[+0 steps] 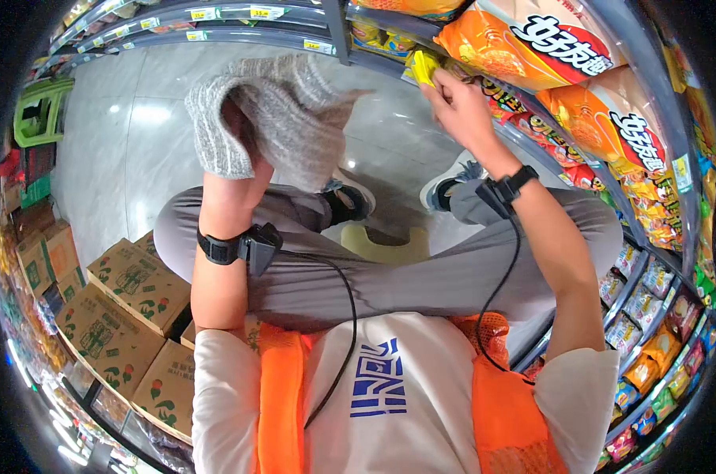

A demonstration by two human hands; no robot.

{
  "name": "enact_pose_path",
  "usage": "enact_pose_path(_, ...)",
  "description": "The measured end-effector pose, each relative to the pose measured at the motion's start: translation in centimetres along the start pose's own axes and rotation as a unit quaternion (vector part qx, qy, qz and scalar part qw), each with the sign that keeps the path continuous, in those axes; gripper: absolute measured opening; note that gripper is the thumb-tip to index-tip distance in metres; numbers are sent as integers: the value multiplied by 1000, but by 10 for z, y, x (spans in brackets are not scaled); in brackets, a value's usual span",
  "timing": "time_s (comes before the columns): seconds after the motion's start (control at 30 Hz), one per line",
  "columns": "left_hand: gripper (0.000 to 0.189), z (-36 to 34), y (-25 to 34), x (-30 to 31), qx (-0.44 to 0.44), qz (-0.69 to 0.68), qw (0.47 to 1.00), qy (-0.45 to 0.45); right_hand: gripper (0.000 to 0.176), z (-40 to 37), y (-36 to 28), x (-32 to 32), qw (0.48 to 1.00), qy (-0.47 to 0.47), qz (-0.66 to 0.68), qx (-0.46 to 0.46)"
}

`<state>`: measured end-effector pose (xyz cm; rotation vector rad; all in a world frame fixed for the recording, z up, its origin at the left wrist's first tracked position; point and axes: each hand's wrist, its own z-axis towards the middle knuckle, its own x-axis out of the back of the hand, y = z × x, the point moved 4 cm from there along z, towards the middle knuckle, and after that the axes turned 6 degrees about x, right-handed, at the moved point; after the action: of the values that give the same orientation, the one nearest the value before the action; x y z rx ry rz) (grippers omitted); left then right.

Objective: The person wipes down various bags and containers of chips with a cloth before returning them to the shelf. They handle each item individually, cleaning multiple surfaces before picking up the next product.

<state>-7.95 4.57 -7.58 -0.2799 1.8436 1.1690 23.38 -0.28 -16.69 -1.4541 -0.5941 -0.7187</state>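
A rumpled grey knitted cloth [299, 118] hangs over and around my left hand [251, 154], held up above the floor. The cloth hides most of the fingers; only the wrist side of the hand shows. My right hand [462, 107] is closed, pinching a small bright yellow packet [423, 68] between thumb and fingers. That packet is at the front of the lower snack shelf, beside other yellow bags [382, 39]. Just right of the hand are large orange snack bags [524, 39] and smaller red and dark packets [532, 130].
I sit with knees spread on a low pale stool [386, 243] on a shiny grey floor [137, 126]. Printed cardboard boxes [141, 284] are stacked at my left. Shelves with price tags [318, 46] curve around the front and right. A green crate [42, 110] stands far left.
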Motion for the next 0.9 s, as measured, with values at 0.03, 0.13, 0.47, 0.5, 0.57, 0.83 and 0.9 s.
enact_pose_path(0.03,45,1,3,-3,-16,1,999,-29,27,-5,-10,1,998,-13,67,-16)
enact_pose_path(0.13,47,2,4,-6,-14,25,999,-16,28,-13,-44,20,963,-60,259,-52)
enact_pose_path(0.47,59,-1,-60,-59,138,304,938,-92,30,-50,-133,85,851,-233,468,-48)
enact_pose_path(0.5,61,-1,-67,-65,149,316,931,-101,31,-54,-140,84,846,-250,468,-40)
enact_pose_path(0.57,63,-1,-76,-73,155,347,917,-122,33,-55,-145,87,878,-260,401,0)
enact_pose_path(0.83,54,6,-58,-95,88,537,809,-224,31,-59,-134,91,859,-250,445,-40)
enact_pose_path(0.9,60,7,-54,-100,171,527,806,-210,29,-58,-130,95,844,-233,479,-66)
